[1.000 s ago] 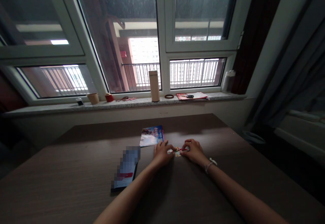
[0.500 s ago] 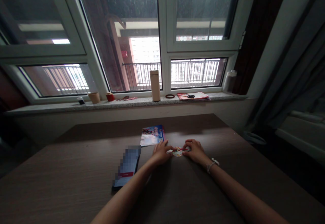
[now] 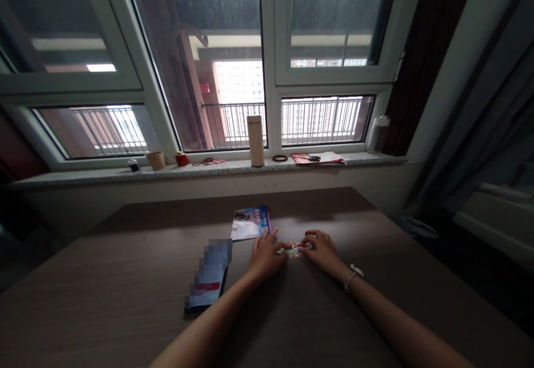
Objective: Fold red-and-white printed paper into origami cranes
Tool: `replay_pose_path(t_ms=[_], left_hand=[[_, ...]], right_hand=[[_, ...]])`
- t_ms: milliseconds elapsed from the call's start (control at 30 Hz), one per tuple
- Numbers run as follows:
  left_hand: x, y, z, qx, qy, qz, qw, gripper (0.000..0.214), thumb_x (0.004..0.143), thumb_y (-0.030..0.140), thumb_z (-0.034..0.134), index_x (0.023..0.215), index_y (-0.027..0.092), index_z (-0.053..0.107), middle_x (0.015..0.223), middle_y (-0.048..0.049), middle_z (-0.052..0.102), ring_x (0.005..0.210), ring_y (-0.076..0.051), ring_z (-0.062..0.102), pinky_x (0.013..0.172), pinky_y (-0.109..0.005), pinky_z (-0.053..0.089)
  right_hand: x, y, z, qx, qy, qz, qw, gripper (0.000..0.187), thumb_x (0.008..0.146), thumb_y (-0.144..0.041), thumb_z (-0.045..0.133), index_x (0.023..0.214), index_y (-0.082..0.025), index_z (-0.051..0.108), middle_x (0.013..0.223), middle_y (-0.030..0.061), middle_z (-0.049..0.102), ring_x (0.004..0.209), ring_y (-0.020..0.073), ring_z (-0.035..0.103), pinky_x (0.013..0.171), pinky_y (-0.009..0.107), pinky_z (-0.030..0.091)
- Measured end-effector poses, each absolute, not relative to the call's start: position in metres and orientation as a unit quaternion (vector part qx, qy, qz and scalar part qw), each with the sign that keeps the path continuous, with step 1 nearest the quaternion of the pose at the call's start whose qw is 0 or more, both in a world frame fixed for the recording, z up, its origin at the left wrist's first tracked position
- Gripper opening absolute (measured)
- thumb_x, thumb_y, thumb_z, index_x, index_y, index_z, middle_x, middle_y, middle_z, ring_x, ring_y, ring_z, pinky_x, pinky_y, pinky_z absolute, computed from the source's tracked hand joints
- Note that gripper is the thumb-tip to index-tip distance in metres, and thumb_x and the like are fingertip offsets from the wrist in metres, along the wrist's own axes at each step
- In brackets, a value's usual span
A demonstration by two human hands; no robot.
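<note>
A small, colourful folded piece of paper (image 3: 294,250) lies on the brown wooden table (image 3: 125,279) between my two hands. My left hand (image 3: 266,254) rests on the table at the paper's left edge, fingers curled and pinching it. My right hand (image 3: 320,250), with a white bracelet at the wrist, presses its bent fingertips onto the paper's right edge. Most of the paper is hidden by my fingers.
A colourful booklet (image 3: 251,223) lies just beyond my left hand. A dark flat thing with a blurred face (image 3: 208,274) lies to the left. On the windowsill stand a tall beige flask (image 3: 255,140), a paper cup (image 3: 156,160), a red pot (image 3: 181,159) and red papers (image 3: 319,158).
My hands have shifted only slightly on the small paper; my left fingers have spread a little. The view has moved a touch.
</note>
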State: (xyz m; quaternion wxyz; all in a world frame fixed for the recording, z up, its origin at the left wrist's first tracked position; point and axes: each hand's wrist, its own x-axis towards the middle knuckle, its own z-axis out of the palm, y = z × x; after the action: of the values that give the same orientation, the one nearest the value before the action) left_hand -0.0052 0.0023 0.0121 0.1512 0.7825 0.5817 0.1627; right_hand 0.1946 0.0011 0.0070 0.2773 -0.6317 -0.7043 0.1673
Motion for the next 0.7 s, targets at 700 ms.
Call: replay_pose_path(t_ms=[700], left_hand=[[0.006,0.004,0.021,0.762,0.603,0.16,0.174,0.018,0.082,0.034,0.062,0.099,0.033,0.068,0.156,0.002,0.025,0.145,-0.034,0.005,0.105,-0.073,0.0]], right_hand=[[0.188,0.002,0.008,-0.646,-0.691,0.157,0.285,0.017,0.07,-0.038,0.071,0.083,-0.027,0.07,0.119,0.0028,0.055,0.117,0.0252,0.045,0.101,0.037,0.031]])
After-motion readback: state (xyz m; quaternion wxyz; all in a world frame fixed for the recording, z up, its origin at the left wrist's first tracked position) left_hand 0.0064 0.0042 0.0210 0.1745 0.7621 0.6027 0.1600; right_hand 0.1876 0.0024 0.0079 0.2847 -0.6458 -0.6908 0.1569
